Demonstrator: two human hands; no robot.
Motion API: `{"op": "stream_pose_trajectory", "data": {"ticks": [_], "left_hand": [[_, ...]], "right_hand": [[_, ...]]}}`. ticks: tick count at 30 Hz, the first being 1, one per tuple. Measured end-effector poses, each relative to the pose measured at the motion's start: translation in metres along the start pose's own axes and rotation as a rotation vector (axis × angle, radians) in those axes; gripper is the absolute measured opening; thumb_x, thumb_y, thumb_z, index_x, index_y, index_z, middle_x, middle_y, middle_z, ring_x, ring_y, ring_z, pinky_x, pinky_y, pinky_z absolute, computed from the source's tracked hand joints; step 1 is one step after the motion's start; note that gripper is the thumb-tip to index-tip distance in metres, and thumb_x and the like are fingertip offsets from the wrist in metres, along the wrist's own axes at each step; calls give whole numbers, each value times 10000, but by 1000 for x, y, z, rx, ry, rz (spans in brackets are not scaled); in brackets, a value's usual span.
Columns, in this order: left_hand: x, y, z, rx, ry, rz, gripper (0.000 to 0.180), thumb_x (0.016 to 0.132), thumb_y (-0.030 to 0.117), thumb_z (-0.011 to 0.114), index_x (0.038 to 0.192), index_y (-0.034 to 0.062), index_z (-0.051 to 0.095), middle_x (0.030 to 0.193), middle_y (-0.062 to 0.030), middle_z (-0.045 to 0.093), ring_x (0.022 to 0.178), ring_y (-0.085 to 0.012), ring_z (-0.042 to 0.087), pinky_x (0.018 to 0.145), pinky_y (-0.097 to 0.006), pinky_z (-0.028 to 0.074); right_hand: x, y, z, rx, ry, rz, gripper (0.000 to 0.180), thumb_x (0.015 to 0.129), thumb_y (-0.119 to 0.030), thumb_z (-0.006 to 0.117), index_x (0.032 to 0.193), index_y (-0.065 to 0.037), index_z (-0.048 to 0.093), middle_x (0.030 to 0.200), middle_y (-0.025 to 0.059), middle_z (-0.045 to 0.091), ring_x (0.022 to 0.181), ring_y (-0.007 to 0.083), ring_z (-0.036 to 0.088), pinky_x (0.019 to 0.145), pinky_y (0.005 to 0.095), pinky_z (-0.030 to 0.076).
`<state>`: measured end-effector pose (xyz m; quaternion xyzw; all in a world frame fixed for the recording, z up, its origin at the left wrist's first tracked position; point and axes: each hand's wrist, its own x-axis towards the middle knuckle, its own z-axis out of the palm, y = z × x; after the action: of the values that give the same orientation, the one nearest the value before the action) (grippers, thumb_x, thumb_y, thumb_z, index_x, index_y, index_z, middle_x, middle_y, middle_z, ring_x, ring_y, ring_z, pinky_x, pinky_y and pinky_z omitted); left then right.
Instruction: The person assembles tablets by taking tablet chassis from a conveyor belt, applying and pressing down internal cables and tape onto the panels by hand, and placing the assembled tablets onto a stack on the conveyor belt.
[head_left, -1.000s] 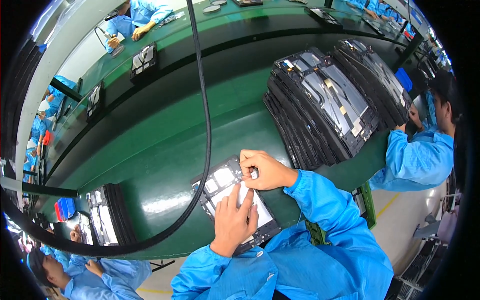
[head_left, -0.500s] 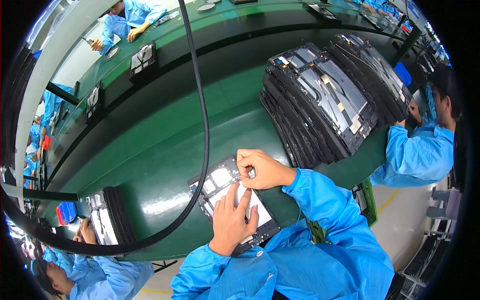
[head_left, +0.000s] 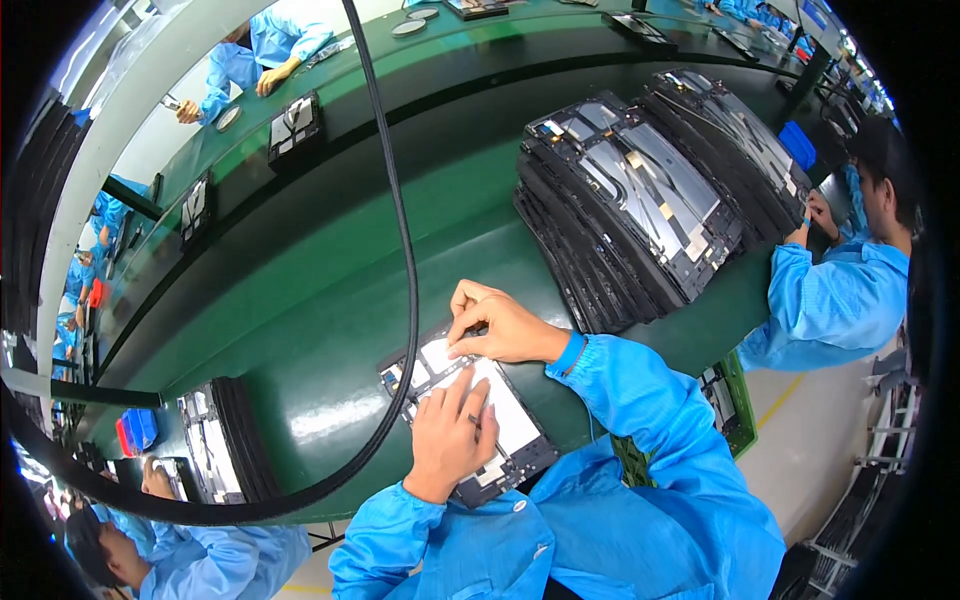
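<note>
In front of me on the green bench lies an opened tablet housing point(head_left: 513, 420), black-framed with pale silvery panels inside. My left hand point(head_left: 447, 438) rests on it, fingers stretched out over the pale middle panel, thumb apart. Above that, over the housing's far end, my right hand point(head_left: 503, 325) is closed in a pinch, thumb and index finger close to the surface. Whatever sits between those fingertips is hidden or too small to name. A blue band circles the right wrist.
To my right stand two tall stacks of similar housings point(head_left: 625, 215). A black cable point(head_left: 402, 215) hangs across the view, in front of the housing's left edge. Another stack point(head_left: 235, 440) stands at left. Co-workers in blue sit on both sides; a green crate point(head_left: 735, 405) is below the bench's right edge.
My right hand has moved left and away from me, from the housing's right edge to over its far end. My left hand has shifted slightly left and stays on the panel.
</note>
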<state>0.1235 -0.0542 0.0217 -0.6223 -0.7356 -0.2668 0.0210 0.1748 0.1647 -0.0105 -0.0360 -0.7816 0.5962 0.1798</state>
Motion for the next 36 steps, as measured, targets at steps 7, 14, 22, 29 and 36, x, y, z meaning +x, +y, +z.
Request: {"op": "stream_pose_trajectory", "data": {"ticks": [7, 14, 22, 29, 36], "left_hand": [[6, -3, -6, 50, -31, 23, 382, 883, 169, 745, 1253, 77, 763, 1346, -170, 697, 890, -299, 641, 778, -411, 538], [10, -9, -5, 63, -35, 46, 371, 873, 188, 757, 1231, 92, 774, 1334, -158, 705, 904, -281, 655, 789, -391, 556], [14, -13, -1, -33, -8, 42, 365, 871, 164, 754, 1216, 46, 757, 1280, -173, 704, 905, -304, 686, 792, -413, 572], [15, -13, -1, -39, 15, 40, 337, 865, 148, 748, 1182, 34, 749, 1266, -173, 703, 909, -305, 690, 804, -409, 568], [11, -16, -2, 15, 37, 39, 326, 860, 128, 745, 1174, 44, 769, 1234, -132, 739, 868, -273, 683, 764, -387, 543]], "right_hand": [[5, -2, 2, -71, -9, 21, 146, 799, -167, 949, 920, -117, 885, 1001, 8, 514, 843, 153, 512, 720, 323, 445], [10, -6, 3, -117, -34, 44, 157, 788, -213, 948, 905, -127, 888, 973, 16, 485, 883, 184, 535, 739, 349, 461], [15, -1, 1, -88, -28, 44, 143, 795, -212, 934, 926, -164, 903, 982, 27, 550, 853, 195, 590, 717, 358, 489], [9, -1, 0, -125, -52, 60, 137, 845, -232, 906, 960, -157, 904, 1200, 69, 696, 861, 202, 667, 738, 367, 549], [1, -17, -4, -168, -86, 118, 225, 905, -165, 837, 1125, -133, 873, 1388, 115, 692, 797, 189, 673, 728, 338, 553]]}}
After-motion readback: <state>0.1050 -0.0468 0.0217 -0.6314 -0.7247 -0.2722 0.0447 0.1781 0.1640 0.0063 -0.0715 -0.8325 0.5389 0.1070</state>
